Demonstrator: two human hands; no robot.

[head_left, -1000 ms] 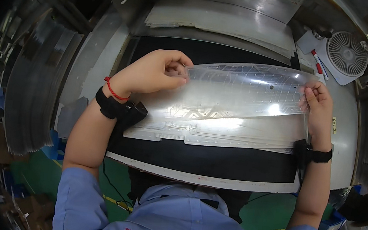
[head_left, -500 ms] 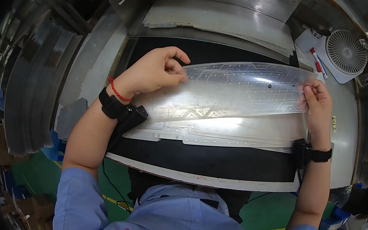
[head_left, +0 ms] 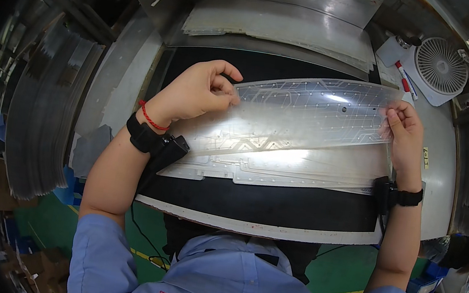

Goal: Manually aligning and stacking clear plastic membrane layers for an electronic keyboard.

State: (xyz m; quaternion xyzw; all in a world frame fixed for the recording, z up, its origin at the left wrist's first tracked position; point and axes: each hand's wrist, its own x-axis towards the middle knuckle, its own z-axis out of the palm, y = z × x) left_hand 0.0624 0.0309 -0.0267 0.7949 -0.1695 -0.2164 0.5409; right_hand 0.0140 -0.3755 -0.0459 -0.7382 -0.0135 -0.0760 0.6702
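Shirt (head_left: 221, 282): light blue woven cloth with soft folds, nearest the camera
Wristwear: black bands carrying boxy dark units on both wrists, plus a red braided cord (head_left: 152, 116) on the left
Left hand (head_left: 200, 89): thumb and bent fingers pinching the upper left edge of the clear sheet, index finger arched above
Right hand (head_left: 403, 125): thumb and fingertips gripping the right end of the same sheet, their tips showing through it
Clear sheet (head_left: 312, 103): thin, glossy, flexible plastic, long with a curved upper edge; fine angular lines, rows of pale dots and one small dark spot cover it; spanning the two hands, slanting over the sheets beneath
Lower sheets (head_left: 308, 174): translucent, silvery with glare, notched along the near edge, lying overlapped
Black mat (head_left: 274, 205): dark, flat and smooth, under the lower sheets
Worktop (head_left: 253, 227): pale front edge with small reddish specks, bowed by the lens
Far stack (head_left: 281, 24): pale flat sheets with uneven near edges, beyond the mat
Fan (head_left: 442, 66): white, round-grilled, at far right near a red-and-white marker (head_left: 403, 78)
Back panel (head_left: 341, 4): grey, metallic sheen, paper slips along it
Side stack (head_left: 47, 111): many thin grey layers, left of the worktop
Floor (head_left: 150, 230): green, crossed by a yellow line
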